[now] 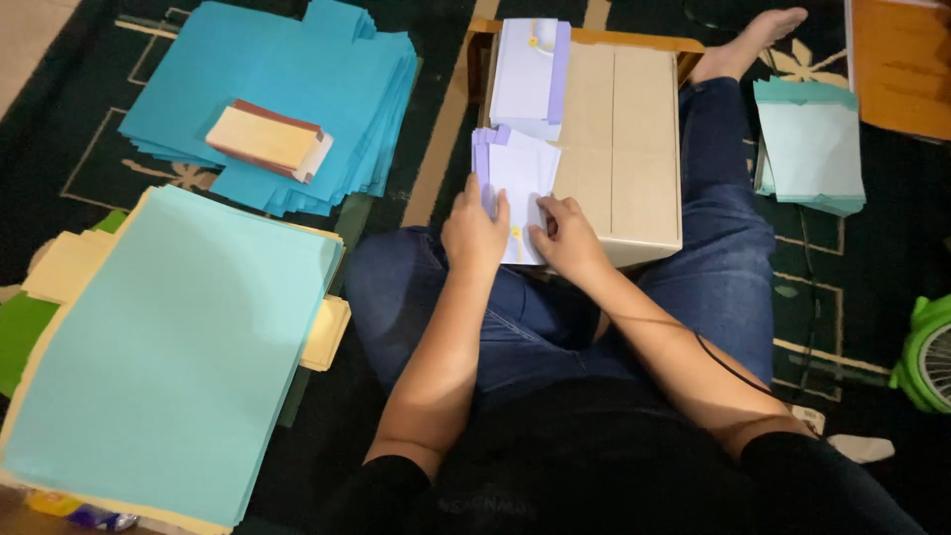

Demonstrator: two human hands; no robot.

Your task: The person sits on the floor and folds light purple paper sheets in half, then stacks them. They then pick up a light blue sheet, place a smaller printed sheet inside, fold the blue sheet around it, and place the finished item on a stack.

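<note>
The light blue paper stack runs off the lower edge. One left hand and one right hand pinch a single lavender-and-white folded sheet on the tan board, hiding its near edge; another folded piece lies beyond.

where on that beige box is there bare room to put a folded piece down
The right half of the beige box is bare, bordered by the jeans-clad leg. The left half is crowded: a lavender stack at the far end, and both hands, left and right, on the lavender paper.
</note>
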